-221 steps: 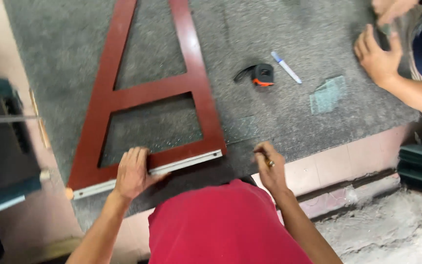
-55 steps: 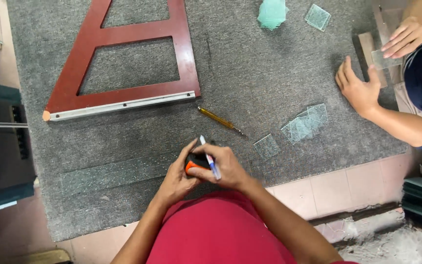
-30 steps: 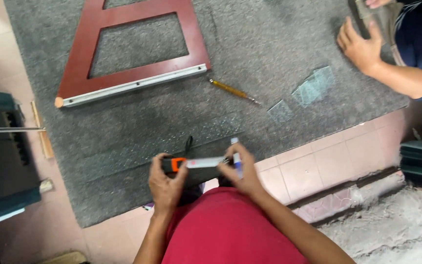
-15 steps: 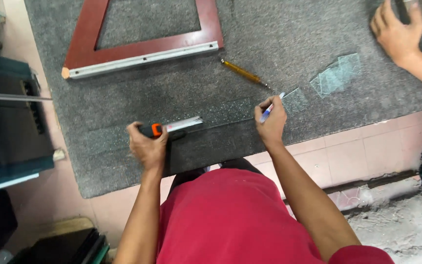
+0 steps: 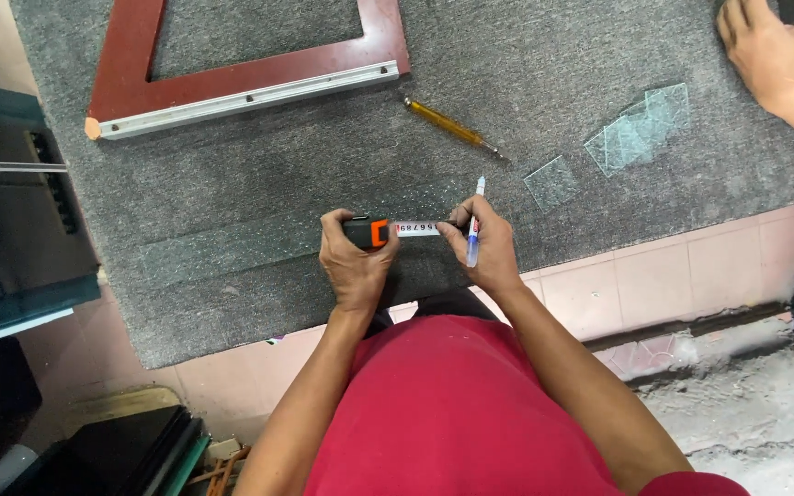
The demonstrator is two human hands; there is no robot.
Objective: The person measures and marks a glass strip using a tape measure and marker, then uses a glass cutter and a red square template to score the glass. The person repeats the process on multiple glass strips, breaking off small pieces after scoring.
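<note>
Gripping boxy black-orange tape measure (image 5: 367, 232)

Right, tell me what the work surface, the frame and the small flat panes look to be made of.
Work surface: grey felt or carpet, by its fuzzy matte nap. Frame: probably reddish-brown painted wood, with a silvery metal-looking edge strip. Panes: likely clear glass, see-through with greenish edges.

No packages, signs or screens are visible. The only printed surface is the white tape measure blade (image 5: 415, 228), marked in black and red, above the grey mat (image 5: 232, 276).
</note>
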